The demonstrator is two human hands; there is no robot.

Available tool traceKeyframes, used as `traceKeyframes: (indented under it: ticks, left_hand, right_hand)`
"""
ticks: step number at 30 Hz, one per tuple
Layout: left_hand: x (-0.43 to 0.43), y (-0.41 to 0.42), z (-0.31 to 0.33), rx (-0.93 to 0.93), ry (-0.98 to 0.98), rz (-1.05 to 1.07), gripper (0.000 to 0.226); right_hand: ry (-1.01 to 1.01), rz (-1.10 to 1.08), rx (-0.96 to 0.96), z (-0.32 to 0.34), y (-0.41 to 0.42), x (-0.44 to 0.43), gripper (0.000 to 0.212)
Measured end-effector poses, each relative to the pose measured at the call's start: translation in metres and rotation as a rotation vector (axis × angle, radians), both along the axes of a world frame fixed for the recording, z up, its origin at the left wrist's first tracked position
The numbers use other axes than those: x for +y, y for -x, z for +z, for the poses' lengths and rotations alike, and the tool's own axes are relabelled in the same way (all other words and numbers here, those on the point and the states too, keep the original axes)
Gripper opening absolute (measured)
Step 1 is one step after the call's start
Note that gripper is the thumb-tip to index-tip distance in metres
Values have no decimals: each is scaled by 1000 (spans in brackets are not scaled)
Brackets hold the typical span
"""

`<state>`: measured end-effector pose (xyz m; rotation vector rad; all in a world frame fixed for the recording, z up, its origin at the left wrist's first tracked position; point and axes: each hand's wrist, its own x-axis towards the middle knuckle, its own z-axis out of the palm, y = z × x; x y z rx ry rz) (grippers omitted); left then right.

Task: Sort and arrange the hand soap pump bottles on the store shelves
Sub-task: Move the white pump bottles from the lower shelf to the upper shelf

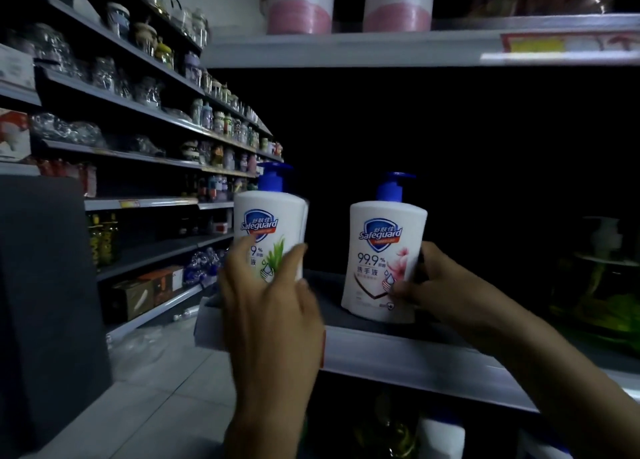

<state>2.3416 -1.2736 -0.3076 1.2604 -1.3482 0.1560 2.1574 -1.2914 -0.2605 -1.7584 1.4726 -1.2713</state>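
White green-leaf soap pump bottle (268,216) looks slick, rigid, probably hefty; left hand (270,306) wraps its body, right hand (441,278) clamps the pink-flower twin bottle (381,240) on the grey shelf (398,349).

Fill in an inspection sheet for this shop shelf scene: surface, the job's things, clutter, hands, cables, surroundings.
Surface: dark shelf with a pale front edge, dimly lit.
Job's things: two white soap bottles with blue pumps, apart; aloe bottle at the shelf's left end, flower bottle upright on the shelf.
Clutter: dim greenish bottle at far right.
Hands: left hand grips the aloe bottle low down; right hand holds the flower bottle's right side, thumb on the label.
Cables: nothing seen.
Surroundings: upper shelf bearing pink-and-white containers; aisle shelving with jars at left; tiled floor.
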Motion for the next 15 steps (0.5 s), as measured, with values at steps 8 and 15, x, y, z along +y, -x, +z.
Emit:
traceKeyframes:
  ticks: [8, 15]
  left_hand:
    - [-12, -36, -14, -12, -144, -105, 42]
    - [-15, -30, -18, 8, -135, -96, 35]
  right_hand:
    - [-74, 51, 48, 2, -22, -54, 49]
    - [-88, 120, 6, 2, -37, -76, 55]
